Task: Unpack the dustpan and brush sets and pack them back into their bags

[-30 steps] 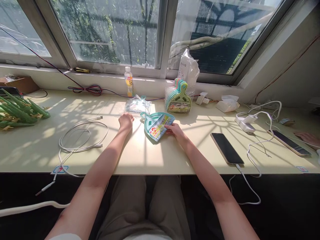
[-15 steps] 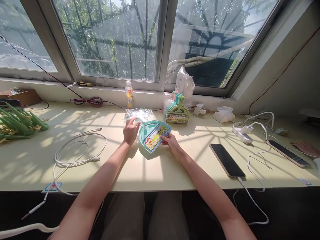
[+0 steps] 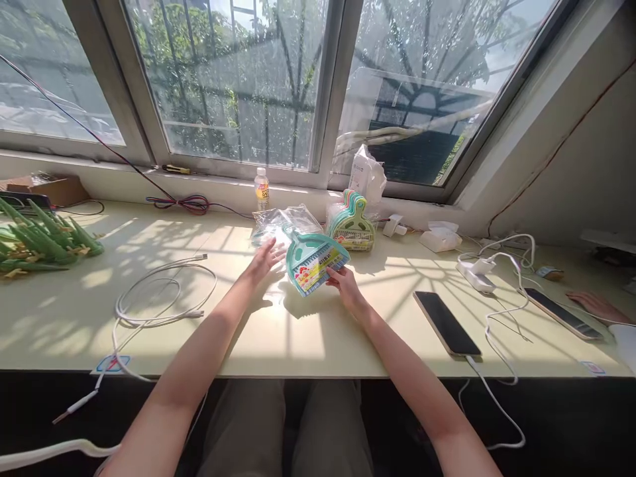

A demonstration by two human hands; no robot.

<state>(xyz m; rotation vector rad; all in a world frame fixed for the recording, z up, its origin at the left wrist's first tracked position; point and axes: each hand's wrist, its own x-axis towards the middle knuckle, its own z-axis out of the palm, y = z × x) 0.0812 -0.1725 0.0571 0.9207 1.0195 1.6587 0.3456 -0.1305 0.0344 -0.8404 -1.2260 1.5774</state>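
A small teal dustpan-and-brush set (image 3: 298, 253), with a printed label across its front, is held tilted above the table, handle pointing up and away from me. My right hand (image 3: 346, 286) pinches its lower right edge, thumb over the label. To the left of the set, my left hand (image 3: 267, 258) is open with fingers spread, apart from the dustpan. A crumpled clear plastic bag (image 3: 265, 224) lies right behind the set, partly hidden by its handle. Further back stands a row of similar sets (image 3: 354, 225) in green, teal and red, nested together.
A drink bottle (image 3: 262, 189) stands by the window sill. Coiled white cable (image 3: 163, 311) and a green plant (image 3: 44, 238) are on the left. On the right are a phone (image 3: 447, 323), a power strip (image 3: 476, 275), a second phone (image 3: 564, 313) and another person's hand (image 3: 599, 306).
My left hand has let go of the dustpan's handle end and drawn back slightly left, fingers spreading. The set has shifted slightly up and right in my right hand.
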